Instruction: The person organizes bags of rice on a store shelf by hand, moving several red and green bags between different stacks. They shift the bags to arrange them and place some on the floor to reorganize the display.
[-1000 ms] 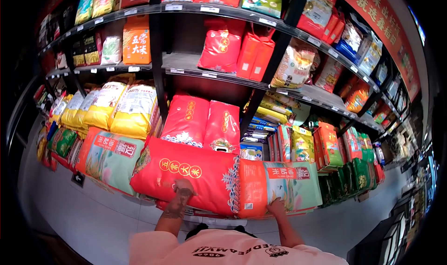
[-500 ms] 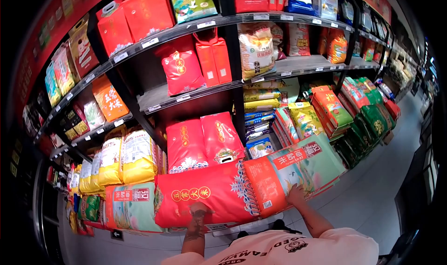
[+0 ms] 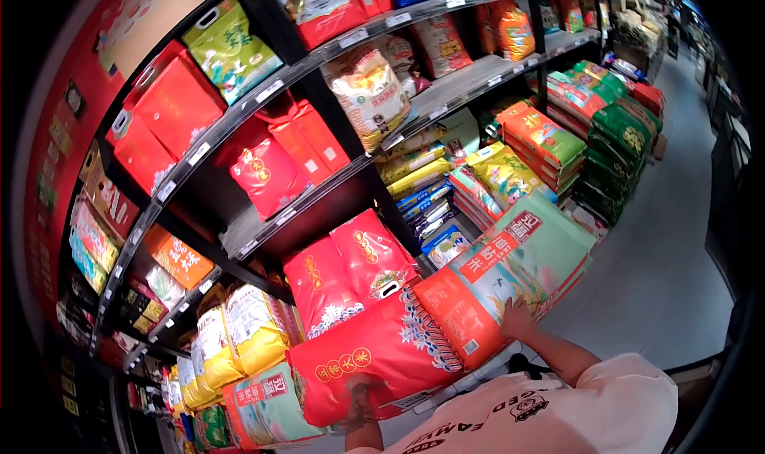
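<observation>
A large red bag of rice (image 3: 374,358) lies flat across the front of the low display. My left hand (image 3: 362,390) rests against its front face, fingers laid on the plastic, somewhat blurred. Right beside it lies an orange and pale green bag of rice (image 3: 466,294), with others beneath it. My right hand (image 3: 518,318) touches the near edge of this bag, fingers spread over the printed surface. Two upright red rice bags (image 3: 351,263) stand behind the lying red one. At its left end is another green and orange rice bag (image 3: 271,406).
Shelves (image 3: 470,95) holding bagged rice rise ahead. White and yellow bags (image 3: 255,326) stand on the left. Yellow bags (image 3: 510,175) and stacked green bags (image 3: 629,151) sit to the right. A tiled aisle floor (image 3: 637,271) runs along the right side.
The view has tilted and shifted, so the shelves appear more slanted and the bags sit lower. Both hands remain on the same two bags.
</observation>
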A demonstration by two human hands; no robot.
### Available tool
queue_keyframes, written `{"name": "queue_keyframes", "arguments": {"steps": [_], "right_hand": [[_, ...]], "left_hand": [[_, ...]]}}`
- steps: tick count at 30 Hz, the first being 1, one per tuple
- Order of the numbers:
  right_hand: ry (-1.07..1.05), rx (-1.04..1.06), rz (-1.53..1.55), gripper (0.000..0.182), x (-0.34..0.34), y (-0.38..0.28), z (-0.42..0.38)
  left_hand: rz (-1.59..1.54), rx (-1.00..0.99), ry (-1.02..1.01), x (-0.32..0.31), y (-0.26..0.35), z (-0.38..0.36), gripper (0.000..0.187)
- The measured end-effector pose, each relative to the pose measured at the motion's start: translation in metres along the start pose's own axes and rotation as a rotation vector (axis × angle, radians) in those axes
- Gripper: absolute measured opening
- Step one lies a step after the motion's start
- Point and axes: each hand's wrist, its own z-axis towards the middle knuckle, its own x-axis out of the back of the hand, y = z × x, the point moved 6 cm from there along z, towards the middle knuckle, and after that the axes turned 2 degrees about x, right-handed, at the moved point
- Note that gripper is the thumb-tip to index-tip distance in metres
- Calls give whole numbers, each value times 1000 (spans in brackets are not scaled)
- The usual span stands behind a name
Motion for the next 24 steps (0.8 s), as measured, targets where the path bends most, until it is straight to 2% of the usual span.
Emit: {"name": "queue_keyframes", "arguments": {"steps": [3, 6, 16, 24], "right_hand": [[81, 20, -66, 84, 9, -2, -6], [41, 28, -89, 83, 10, -2, -7], [6, -12, 130, 83, 14, 11, -23], [11, -9, 87, 82, 19, 12, -28]], "left_hand": [[36, -12, 2, -4, 3, 2, 88], [77, -28, 9, 0, 10, 9, 87], [186, -73, 23, 4, 15, 9, 85], [215, -109, 26, 2, 11, 6, 84]]}}
